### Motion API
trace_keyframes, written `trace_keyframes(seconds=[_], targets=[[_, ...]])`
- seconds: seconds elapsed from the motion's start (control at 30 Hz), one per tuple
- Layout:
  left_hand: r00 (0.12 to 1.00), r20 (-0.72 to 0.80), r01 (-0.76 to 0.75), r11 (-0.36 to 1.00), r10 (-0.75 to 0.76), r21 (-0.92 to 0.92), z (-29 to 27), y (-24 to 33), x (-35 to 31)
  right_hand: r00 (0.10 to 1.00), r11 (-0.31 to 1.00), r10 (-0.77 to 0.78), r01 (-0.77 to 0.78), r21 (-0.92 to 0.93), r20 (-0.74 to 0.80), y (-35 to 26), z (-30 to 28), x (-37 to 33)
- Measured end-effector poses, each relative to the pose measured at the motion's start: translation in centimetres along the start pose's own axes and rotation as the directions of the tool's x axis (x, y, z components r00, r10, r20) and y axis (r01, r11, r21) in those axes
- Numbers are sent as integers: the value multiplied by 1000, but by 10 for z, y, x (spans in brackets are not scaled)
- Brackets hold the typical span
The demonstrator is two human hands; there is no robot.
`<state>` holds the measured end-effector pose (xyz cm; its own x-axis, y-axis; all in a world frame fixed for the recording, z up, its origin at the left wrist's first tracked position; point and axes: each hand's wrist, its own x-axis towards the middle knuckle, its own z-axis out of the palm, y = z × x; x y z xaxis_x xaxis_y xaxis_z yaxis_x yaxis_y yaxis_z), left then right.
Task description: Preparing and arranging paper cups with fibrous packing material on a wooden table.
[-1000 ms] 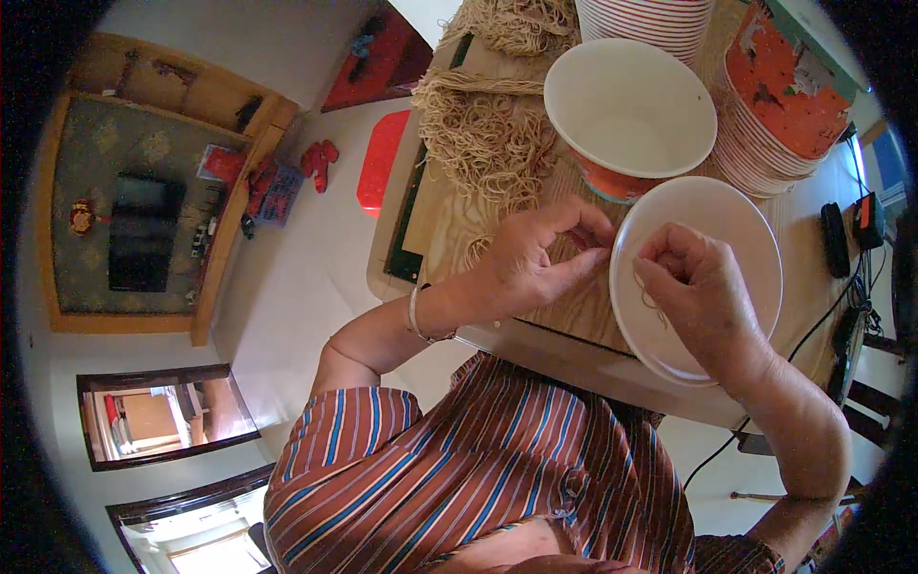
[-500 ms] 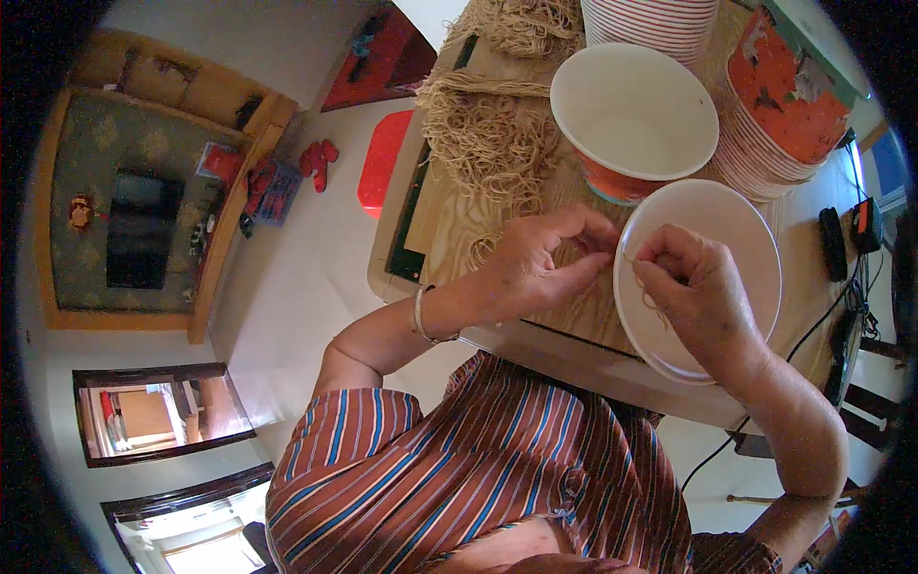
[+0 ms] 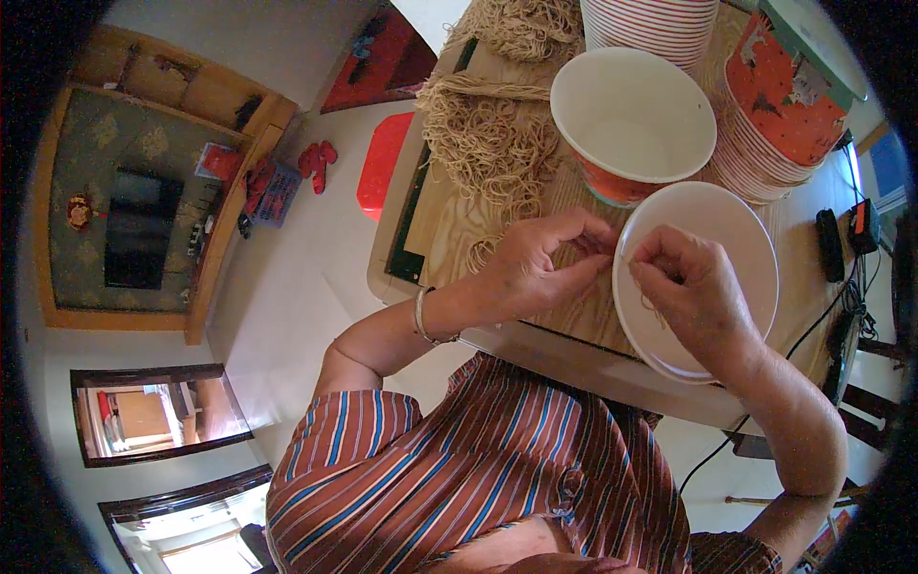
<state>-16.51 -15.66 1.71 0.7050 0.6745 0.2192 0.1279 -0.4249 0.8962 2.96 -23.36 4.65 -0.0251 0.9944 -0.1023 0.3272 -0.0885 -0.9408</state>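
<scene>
My right hand (image 3: 696, 292) is over the mouth of a white paper tub (image 3: 748, 251). Its thumb and fingers pinch a thin tan cord (image 3: 651, 306), part of which dangles below the fingertips. At the tub's left rim my left hand (image 3: 535, 266) has thumb and forefinger brought together; whatever lies between them is too small to make out. Both hands face each other with a short gap between. A second tub (image 3: 636, 115), white inside and red outside, stands just beyond. Loose tan cords (image 3: 492, 143) lie heaped on the wooden board to the far left.
Stacked tubs (image 3: 650, 27) stand at the back, and another red-sided stack (image 3: 784, 120) leans at the far right. Black cables (image 3: 858, 301) and a dark device (image 3: 832, 246) lie by the table's right edge. A red stool (image 3: 384, 163) is beside the table.
Both hands keep nearly the same pose and place. The view has shifted very slightly; nothing has visibly been taken hold of or let go.
</scene>
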Motion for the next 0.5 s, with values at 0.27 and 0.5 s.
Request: trace_keyframes(seconds=[0.27,0.5], targets=[[1000,29,1,1000,-2,17,0,0,1,999,999,-36,36,-25,1,4,-3,4],[1000,-12,-25,1000,25,9,1,3,-1,999,1000,-14,14,8,50,0,-7,2]])
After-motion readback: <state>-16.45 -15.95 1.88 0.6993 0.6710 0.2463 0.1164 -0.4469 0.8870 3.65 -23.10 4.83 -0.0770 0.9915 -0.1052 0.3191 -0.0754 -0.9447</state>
